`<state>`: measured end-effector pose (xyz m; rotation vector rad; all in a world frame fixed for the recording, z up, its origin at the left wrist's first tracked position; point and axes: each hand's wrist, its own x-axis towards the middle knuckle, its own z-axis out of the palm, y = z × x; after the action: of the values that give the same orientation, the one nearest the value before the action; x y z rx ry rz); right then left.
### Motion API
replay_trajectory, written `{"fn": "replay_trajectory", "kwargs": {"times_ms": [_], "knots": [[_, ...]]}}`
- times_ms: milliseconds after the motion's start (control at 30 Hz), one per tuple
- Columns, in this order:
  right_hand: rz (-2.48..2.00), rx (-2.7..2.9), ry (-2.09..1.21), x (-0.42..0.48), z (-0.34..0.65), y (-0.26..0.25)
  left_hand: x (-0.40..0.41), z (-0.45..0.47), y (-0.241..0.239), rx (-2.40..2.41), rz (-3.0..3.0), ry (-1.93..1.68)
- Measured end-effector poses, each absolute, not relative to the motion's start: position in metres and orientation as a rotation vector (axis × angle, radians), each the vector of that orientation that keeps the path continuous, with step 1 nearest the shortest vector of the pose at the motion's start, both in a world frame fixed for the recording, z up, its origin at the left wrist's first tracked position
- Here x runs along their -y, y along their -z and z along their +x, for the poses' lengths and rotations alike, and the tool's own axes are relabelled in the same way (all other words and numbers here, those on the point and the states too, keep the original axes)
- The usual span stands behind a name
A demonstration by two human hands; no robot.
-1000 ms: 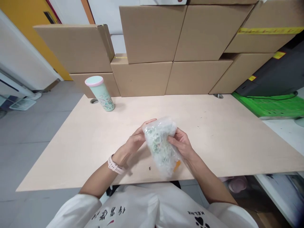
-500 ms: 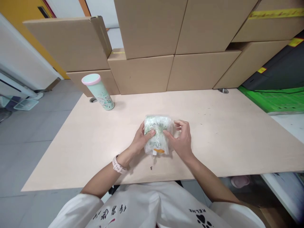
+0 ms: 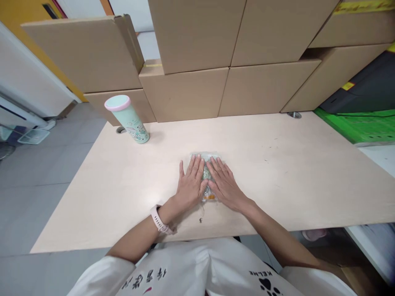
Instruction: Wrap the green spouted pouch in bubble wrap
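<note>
A small bubble-wrapped package (image 3: 207, 176) lies on the table near its front edge, clear plastic with something green inside and an orange patch at its near end. My left hand (image 3: 191, 181) rests flat over its left part, fingers stretched forward and thumb on the middle. Over the right part lies my right hand (image 3: 224, 183), also flat with fingers out. Most of the package is hidden beneath both palms; only a strip between them and the far edge show. A pink watch band (image 3: 160, 220) is on my left wrist.
A mint tumbler (image 3: 131, 121) with a pink rim stands at the table's back left. Stacked cardboard boxes (image 3: 185, 94) line the back edge. On the right is a green crate (image 3: 364, 127) with a dark case above it. The wooden table (image 3: 296, 176) spans the front.
Both hands have gone from holding the package by its sides to lying flat on top of it. The package now looks flatter against the table. The view has shifted slightly.
</note>
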<state>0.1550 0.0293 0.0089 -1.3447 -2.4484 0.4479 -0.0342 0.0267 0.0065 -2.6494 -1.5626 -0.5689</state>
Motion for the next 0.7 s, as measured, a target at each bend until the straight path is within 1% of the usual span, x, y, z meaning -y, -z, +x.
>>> {"fn": "replay_trajectory", "kwargs": {"times_ms": [167, 300, 400, 500, 567, 633, 700], "knots": [[-1.372, 2.466, -0.368, -0.028, 0.152, -0.005, -0.029, -0.029, 0.001, 1.596, -2.597, 0.521], [-1.327, 2.374, -0.452, -0.032, 0.149, -0.005, -0.031, -0.030, 0.000, 1.640, -2.632, 0.545], [-1.260, 2.108, -0.454, -0.035, 0.153, -0.010, -0.033, -0.034, -0.006, 1.644, -2.672, 0.707], [-1.378, 1.669, -0.449, -0.036, 0.162, -0.016, -0.032, -0.037, -0.014, 1.708, -2.571, 0.972], [-1.503, 1.529, -0.571, -0.036, 0.168, -0.018, -0.031, -0.038, -0.019, 1.802, -2.485, 1.093], [-1.582, 1.592, -0.741, -0.037, 0.170, -0.020, -0.029, -0.037, -0.023, 1.915, -2.458, 1.140], [-1.642, 1.714, -0.821, -0.038, 0.169, -0.023, -0.028, -0.035, -0.024, 2.002, -2.455, 1.164]]}}
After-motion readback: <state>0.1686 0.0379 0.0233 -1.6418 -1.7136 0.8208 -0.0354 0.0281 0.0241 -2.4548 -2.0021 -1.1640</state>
